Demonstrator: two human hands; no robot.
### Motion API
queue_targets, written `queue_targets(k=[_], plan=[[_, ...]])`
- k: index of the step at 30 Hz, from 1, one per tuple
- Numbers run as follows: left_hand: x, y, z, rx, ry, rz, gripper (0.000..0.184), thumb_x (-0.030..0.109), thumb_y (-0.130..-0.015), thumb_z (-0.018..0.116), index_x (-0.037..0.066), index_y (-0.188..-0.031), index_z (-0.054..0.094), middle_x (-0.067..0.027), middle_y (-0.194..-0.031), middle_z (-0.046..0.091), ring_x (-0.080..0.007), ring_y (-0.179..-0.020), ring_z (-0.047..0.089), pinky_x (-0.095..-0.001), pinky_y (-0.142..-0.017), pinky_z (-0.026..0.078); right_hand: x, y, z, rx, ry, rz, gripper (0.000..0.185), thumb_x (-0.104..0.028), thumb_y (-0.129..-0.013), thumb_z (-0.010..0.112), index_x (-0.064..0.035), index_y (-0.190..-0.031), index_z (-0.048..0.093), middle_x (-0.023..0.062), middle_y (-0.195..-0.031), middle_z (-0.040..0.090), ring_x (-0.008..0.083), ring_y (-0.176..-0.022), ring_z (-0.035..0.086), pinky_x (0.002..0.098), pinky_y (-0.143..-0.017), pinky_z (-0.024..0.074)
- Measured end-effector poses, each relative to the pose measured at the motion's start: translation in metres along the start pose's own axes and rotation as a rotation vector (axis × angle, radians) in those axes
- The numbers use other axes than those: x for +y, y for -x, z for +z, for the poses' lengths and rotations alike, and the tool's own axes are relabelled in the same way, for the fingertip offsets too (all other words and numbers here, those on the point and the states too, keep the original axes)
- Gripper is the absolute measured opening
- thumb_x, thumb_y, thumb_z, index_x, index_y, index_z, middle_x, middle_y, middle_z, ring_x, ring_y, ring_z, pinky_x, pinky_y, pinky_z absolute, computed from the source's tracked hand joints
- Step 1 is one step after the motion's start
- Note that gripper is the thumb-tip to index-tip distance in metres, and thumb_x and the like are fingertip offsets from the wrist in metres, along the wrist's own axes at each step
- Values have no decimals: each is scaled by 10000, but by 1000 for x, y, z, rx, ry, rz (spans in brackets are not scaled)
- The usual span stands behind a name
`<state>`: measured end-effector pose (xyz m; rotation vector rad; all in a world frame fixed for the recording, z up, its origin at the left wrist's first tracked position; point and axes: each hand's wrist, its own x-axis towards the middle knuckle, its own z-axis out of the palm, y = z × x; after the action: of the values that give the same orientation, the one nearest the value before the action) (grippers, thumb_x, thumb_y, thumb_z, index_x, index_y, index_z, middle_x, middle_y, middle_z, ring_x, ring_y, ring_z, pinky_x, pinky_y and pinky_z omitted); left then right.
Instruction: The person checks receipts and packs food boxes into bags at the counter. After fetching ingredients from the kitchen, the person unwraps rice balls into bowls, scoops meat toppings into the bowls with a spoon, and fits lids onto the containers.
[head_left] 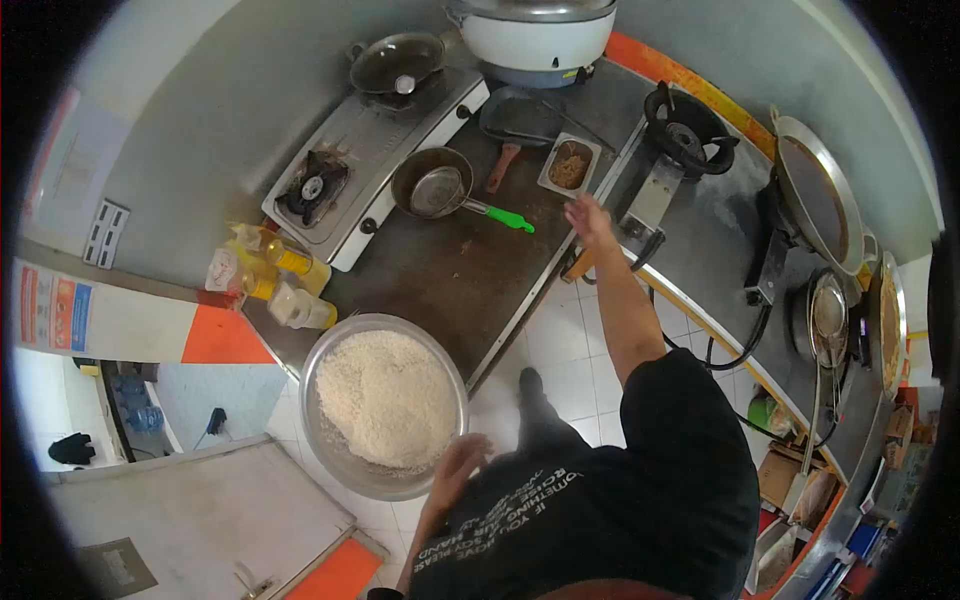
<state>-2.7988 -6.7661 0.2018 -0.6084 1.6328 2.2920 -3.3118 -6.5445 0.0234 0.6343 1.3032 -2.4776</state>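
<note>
My left hand is beside the right rim of a wide metal basin filled with pale, grainy food that looks like rice. Its fingers look loosely spread, pointing away from the basin; whether the hand bears on the rim is unclear. My right hand reaches out over the counter edge, fingers extended and nothing visible in it. Just beyond its fingertips lies a small square metal container of brown food. What supports the basin's overhanging side is hidden.
A dark pot holds a strainer with a green handle. Behind are a two-burner stove, a wok and a white cooker. Oil bottles stand left. A burner and large pan are right.
</note>
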Motion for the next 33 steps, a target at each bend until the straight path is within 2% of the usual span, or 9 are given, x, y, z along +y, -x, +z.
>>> queue_targets(k=[3,8,17,19,21,22,23,26,33], plan=[[9,-11,-2,40,-9,17,262,73,-953,531,-7,-1202,518,-104,-1139,576,-186,-993,562,-312,-793,478,1,-14,19,-17,-127,-96,534,-96,-896,622,-48,-1368,377,141,-1141,599,320,-963,635,414,-872,531],[35,-11,-8,103,-55,-2,278,95,-956,527,-7,-1214,506,-99,-1157,562,-191,-1035,555,-325,-818,495,-5,-6,18,-48,-120,-163,631,-38,-883,627,-63,-1434,321,104,-1068,612,247,-881,641,370,-826,548],[27,41,-48,170,-69,218,284,94,-948,532,-9,-1213,529,-93,-1164,572,-179,-1077,553,-313,-930,442,-19,259,90,-405,-39,-246,556,8,-914,554,-49,-1433,363,94,-1090,653,182,-895,657,337,-857,531],[24,63,-63,200,-27,313,292,85,-946,531,-19,-1219,535,-102,-1169,585,-184,-1111,550,-317,-956,429,2,322,121,-518,-27,-229,554,24,-912,544,-46,-1432,367,99,-1108,655,176,-901,661,341,-854,532],[34,93,-77,243,-77,375,306,81,-943,540,-22,-1231,529,-108,-1171,594,-181,-1135,544,-318,-970,420,31,392,155,-665,-85,-200,585,47,-895,560,-56,-1436,361,69,-861,685,174,-748,675,400,-812,575],[38,112,-85,276,-111,409,314,79,-943,541,-22,-1240,524,-109,-1174,596,-182,-1140,543,-321,-973,419,51,421,163,-801,-108,-174,533,69,-903,522,-47,-1409,402,99,-992,686,188,-860,679,411,-826,578],[39,133,-93,313,-149,444,322,76,-943,542,-23,-1249,520,-110,-1176,598,-183,-1145,541,-324,-977,417,73,455,174,-846,-106,-140,533,69,-903,522,-47,-1409,402,99,-992,686,188,-860,679,411,-826,578],[28,199,-126,402,39,618,350,74,-948,537,-16,-1284,492,-102,-1190,580,-182,-1160,529,-326,-968,419,152,560,197,-958,-104,-33,484,56,-928,469,-29,-1401,405,135,-1218,601,220,-1051,626,390,-854,565],[-12,369,-192,708,208,882,358,34,-946,536,-20,-1289,448,-119,-1194,586,-200,-1136,547,-351,-944,460,286,755,235,-1161,17,412,497,11,-925,523,21,-1396,366,138,-1205,594,220,-1038,627,373,-873,553]])
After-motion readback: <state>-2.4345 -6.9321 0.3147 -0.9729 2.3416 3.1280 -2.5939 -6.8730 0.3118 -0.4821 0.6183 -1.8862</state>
